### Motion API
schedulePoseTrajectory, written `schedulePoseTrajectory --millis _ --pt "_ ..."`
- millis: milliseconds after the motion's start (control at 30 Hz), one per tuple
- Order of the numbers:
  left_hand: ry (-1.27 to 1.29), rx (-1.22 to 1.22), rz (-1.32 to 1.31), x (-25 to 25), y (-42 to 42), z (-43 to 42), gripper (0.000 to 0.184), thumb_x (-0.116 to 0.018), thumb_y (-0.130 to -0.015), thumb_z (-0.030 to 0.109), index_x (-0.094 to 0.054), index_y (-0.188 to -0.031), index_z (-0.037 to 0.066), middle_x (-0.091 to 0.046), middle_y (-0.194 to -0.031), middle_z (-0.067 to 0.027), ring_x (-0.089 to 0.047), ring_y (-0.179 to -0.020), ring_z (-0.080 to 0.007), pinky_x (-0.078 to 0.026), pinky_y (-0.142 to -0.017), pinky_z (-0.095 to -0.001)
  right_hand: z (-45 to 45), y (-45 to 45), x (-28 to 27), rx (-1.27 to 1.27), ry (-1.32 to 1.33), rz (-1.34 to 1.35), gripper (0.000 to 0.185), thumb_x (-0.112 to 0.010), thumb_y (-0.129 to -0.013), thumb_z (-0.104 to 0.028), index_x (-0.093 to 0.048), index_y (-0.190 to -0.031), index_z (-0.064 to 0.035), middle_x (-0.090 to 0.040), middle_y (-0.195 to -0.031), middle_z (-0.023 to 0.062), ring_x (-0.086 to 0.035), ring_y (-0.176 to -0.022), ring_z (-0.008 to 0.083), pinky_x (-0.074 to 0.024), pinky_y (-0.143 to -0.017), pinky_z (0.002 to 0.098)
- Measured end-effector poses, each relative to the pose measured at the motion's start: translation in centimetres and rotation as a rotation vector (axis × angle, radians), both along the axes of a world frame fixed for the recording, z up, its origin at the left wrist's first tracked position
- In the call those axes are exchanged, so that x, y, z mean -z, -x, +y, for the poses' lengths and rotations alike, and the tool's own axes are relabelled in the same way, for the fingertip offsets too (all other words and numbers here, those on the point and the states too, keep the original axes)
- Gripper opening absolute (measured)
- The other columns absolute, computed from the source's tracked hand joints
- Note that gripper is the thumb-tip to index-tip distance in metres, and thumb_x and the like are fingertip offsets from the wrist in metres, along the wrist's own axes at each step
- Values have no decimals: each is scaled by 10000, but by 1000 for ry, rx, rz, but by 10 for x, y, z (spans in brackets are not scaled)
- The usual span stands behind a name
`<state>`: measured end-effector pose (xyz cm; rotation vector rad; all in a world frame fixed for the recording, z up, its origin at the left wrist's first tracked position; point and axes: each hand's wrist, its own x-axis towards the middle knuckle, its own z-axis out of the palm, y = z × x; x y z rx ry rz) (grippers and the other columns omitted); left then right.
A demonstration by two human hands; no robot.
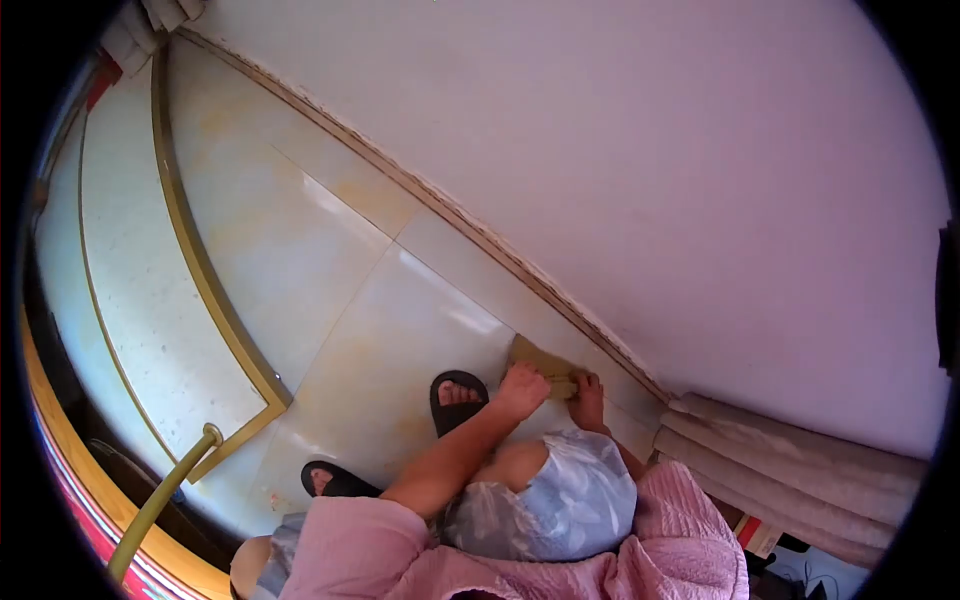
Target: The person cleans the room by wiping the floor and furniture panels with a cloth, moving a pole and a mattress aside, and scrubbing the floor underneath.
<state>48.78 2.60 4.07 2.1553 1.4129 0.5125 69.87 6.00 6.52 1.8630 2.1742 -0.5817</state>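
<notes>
Now | left hand [525, 390], right hand [588, 398] hold cloth [540, 358] | baseboard [480, 238] near | floor [290, 250] open

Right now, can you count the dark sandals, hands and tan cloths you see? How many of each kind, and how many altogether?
Dark sandals: 2
Hands, left hand and right hand: 2
Tan cloth: 1
Total: 5

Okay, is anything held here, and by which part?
Yes: an olive-brown, flat cloth-like piece. The left hand has its near edge, the right hand its right end; exact finger placement is unclear.
</notes>
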Motion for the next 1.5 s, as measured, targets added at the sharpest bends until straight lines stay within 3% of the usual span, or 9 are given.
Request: schedulePoseTrajectory --millis 433,700,800,867,1000,1067,1133,1333,1500 --pt "-47 -437 85 -5 234 9 248 -533 -786 20 -679 -973 93 -674 -1002 -104 -619 -976 -318 -499 -817 -430 52 209 5 -424 -137 317 581 -524 -737 43 -586 -1270 -179 -550 -1152 153 -511 -1079 381 -456 -950 419" --pt "634 -123 204 -2 278 -158 158 -621 -783 136 -659 -923 73 -658 -932 -93 -627 -972 -319 -505 -804 -446 -18 273 38 -1046 343 413 567 -561 -722 7 -592 -1261 -165 -545 -1138 156 -507 -1047 386 -463 -918 471" --pt "239 -421 -49 -43 284 -224 145 -630 -801 149 -659 -918 68 -653 -883 -109 -646 -892 -328 -517 -752 -461 -22 299 30 -1325 553 591 436 -592 -771 -72 -619 -1201 -133 -587 -1144 153 -533 -1072 362 -456 -920 451" --pt "686 -588 26 -73 307 -243 147 -603 -852 160 -649 -952 62 -653 -831 -111 -660 -796 -321 -517 -690 -456 -27 320 14 -1425 589 656 328 -601 -797 -129 -656 -1120 -122 -622 -1100 142 -557 -1057 342 -464 -897 452" --pt "543 -1994 -809 -31 344 -344 215 -578 -881 256 -614 -868 45 -655 -878 -121 -646 -921 -250 -516 -756 -397 -21 382 -17 -1672 484 309 168 -573 -838 -220 -669 -908 -103 -661 -903 126 -617 -907 339 -492 -799 464" --pt "-113 -2304 -533 -23 355 -374 262 -599 -868 226 -592 -1034 23 -642 -967 -124 -621 -992 -237 -485 -861 -381 -20 409 -47 -1689 450 411 207 -540 -852 -268 -647 -811 -96 -660 -831 129 -630 -845 350 -496 -753 479" --pt "-497 -2042 -189 -64 359 -369 377 -632 -852 171 -537 -1178 9 -618 -1082 -132 -594 -1056 -270 -440 -945 -391 -22 436 -61 -1760 389 414 189 -547 -830 -234 -643 -788 -76 -655 -789 141 -636 -803 350 -501 -703 475" --pt "-429 -1712 -980 -140 392 -356 376 -627 -822 78 -536 -1178 2 -603 -1084 -113 -627 -980 -238 -462 -923 -376 -39 466 -46 -1878 370 -53 181 -577 -776 -205 -661 -827 -52 -679 -858 167 -655 -856 360 -518 -695 472" --pt "-568 -1624 -1076 -126 400 -347 273 -536 -818 64 -379 -596 97 -435 -597 -32 -423 -552 -144 -388 -582 -297 -39 438 -17 -1773 553 67 230 -586 -773 -204 -652 -923 -43 -678 -964 182 -644 -922 388 -531 -750 480"
